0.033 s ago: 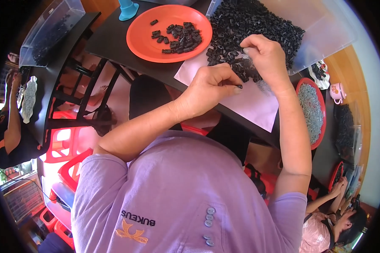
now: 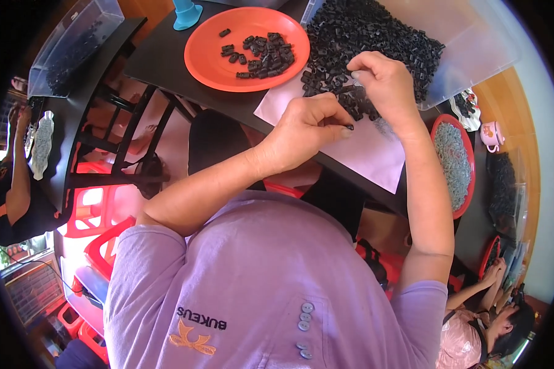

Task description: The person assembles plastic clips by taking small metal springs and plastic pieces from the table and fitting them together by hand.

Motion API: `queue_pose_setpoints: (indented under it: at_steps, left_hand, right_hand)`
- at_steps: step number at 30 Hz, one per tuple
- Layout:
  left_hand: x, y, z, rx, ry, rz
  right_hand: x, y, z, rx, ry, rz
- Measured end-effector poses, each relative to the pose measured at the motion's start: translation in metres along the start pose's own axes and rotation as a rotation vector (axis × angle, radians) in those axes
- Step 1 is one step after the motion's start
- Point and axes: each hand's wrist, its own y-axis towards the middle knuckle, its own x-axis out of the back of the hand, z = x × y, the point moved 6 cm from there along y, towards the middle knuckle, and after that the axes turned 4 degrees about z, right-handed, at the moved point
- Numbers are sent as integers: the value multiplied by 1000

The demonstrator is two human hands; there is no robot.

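Observation:
My left hand (image 2: 308,128) is closed in a pinch, its thumb and forefinger gripping a small black plastic part (image 2: 350,127) over the pale pink sheet (image 2: 375,161). Above and to the right, my right hand (image 2: 386,86) has its thumb and fingers drawn together. Whatever lies at its fingertips is too small to make out. Beneath that hand, a heap of black plastic parts (image 2: 375,31) spills out of a clear bin (image 2: 474,58) onto the sheet. A few small pale, shiny bits (image 2: 385,128) lie by my right wrist.
An orange-red plate (image 2: 209,64) with several black parts stands at the far left of the table. Right of my forearm is a red plate of small silvery pieces (image 2: 452,160). A pink cup (image 2: 492,135) stands beyond it. Co-workers' arms (image 2: 20,178) show at both sides.
My right hand has shifted very slightly to the left. My left hand stays in place with the small black plastic part.

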Motion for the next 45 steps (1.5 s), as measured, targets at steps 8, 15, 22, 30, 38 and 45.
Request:
queue_pose_setpoints:
  at_steps: [8,15,22,30,38,45]
  left_hand:
    - [-1,-3,-1,-24,-5,42]
    - [0,-3,1,-47,-2,39]
    - [-1,-3,0,-62,-12,33]
    - [-1,-4,0,-65,22,20]
    - [-1,-4,-1,-63,29,14]
    - [-1,-4,-1,-80,30,10]
  right_hand:
    - [-16,2,3,52,-313,98]
    - [-13,-1,11,4,43,237]
    - [-16,1,-3,33,-183,177]
    - [-12,0,-9,-2,-105,85]
    - [-5,0,-14,-50,-141,108]
    - [-22,-4,3,68,-387,88]
